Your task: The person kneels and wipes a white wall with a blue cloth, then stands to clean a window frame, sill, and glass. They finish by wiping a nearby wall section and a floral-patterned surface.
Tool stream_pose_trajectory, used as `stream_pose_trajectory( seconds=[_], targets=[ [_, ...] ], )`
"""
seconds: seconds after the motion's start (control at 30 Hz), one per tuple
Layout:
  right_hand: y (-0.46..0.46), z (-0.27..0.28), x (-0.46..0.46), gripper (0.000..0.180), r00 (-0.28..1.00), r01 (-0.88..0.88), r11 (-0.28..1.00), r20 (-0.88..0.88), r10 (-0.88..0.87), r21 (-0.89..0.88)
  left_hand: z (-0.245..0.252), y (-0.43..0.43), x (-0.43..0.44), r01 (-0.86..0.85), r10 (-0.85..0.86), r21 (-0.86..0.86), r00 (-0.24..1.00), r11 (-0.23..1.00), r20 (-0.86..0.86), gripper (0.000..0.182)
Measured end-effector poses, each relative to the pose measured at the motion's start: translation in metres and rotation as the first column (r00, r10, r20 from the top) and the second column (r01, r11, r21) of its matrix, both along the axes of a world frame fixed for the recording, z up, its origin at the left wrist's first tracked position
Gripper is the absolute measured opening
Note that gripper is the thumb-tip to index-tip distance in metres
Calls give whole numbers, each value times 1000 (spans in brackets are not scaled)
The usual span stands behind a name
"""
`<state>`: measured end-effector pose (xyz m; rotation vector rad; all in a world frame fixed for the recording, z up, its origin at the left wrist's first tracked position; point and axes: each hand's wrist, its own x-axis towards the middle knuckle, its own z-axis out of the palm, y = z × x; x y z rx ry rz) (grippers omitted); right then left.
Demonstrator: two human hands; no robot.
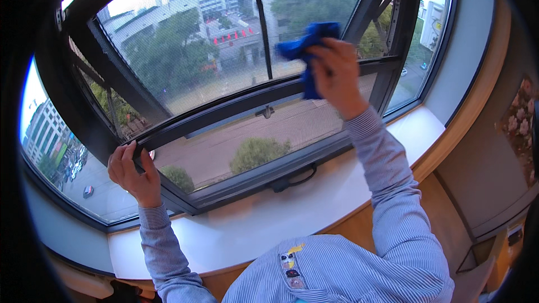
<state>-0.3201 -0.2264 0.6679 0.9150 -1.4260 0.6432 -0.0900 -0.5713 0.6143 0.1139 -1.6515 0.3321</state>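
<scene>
A crumpled blue cloth (316, 46) is in my right hand (337, 75), raised in front of the window's right part; hand and cloth are slightly blurred. My left hand (137, 174) rests with bent fingers on the dark window frame (236, 105) at its lower left, the fingertips at the end of the crossbar. Between my hands spans a fine mesh window screen (177, 59), with a dark vertical bar behind it. Whether the cloth touches the mesh cannot be told. Below the crossbar is a lower mesh section (210, 147) with a small dark latch (266, 112).
A white windowsill (261, 219) with a wooden edge runs below the window. A dark curved handle (290, 181) sticks out over it from the lower frame. Fixed glass panes flank the window left and right. At the far right hangs a floral panel (520, 126).
</scene>
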Motion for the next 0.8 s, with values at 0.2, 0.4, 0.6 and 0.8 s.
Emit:
stream_pose_trajectory(
  seconds=[0.2, 0.4, 0.6, 0.8],
  targets=[
    [116, 3, -84, 32, 976, 167, 963, 177, -130, -212, -1, 3, -3, 18, -17, 32, 1000, 999, -20, 23],
    [139, 14, -118, 45, 918, 396, 848, 144, -369, -353, -1, 3, -5, 44, -43, 15, 998, 999, -55, 23],
    [44, 27, -74, 49, 942, 335, 917, 98, -321, -217, -2, 5, -6, 30, -27, 42, 998, 999, -58, 23],
    [-84, 41, 29, 50, 993, 118, 993, -25, -118, 27, 0, 7, -2, 59, -57, 54, 998, 997, -41, 23]
  ],
)
